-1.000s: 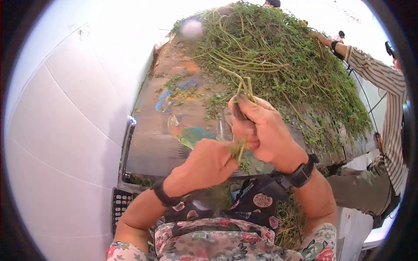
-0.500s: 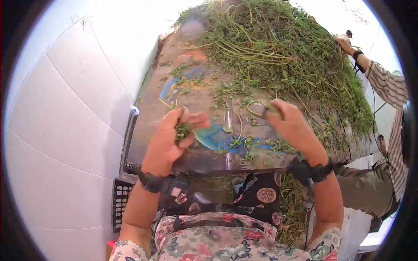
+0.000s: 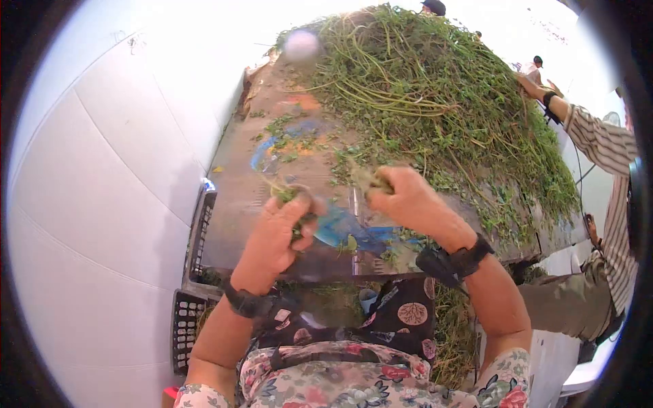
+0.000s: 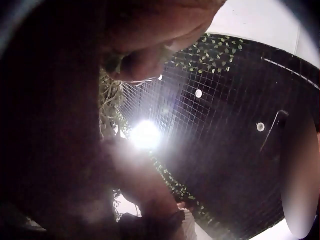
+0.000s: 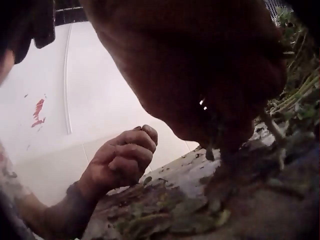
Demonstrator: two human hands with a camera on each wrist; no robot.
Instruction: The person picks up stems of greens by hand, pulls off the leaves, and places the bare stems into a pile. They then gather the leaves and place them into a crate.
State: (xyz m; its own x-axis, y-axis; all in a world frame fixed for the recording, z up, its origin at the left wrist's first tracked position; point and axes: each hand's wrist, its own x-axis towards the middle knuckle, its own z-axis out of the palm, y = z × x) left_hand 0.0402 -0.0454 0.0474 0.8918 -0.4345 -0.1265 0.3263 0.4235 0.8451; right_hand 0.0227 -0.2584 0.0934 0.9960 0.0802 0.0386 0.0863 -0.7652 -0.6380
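In the head view my left hand (image 3: 271,234) curls round a small bunch of green leaves (image 3: 286,195) above the near left part of the table. To its right, my right hand (image 3: 418,204) pinches a blurred piece of greenery (image 3: 364,178) over the table's middle. The two hands are apart. Beyond them a large heap of leafy stems (image 3: 435,88) covers the back and right of the table (image 3: 228,234). In the right wrist view the left hand (image 5: 122,157) shows with curled fingers, and a stem (image 5: 272,125) juts out by the dark right hand (image 5: 200,65).
Another person's arm (image 3: 588,129) in a striped sleeve reaches to the heap's right side. A black crate (image 3: 185,326) stands below the table's left corner, beside a white wall (image 3: 102,204). Loose leaves (image 3: 279,126) are scattered on the tabletop.
The hands met around stems a second ago, then parted. Since half a second ago the right hand has moved left, and the looped stem it held no longer shows. The left hand still holds leaves.
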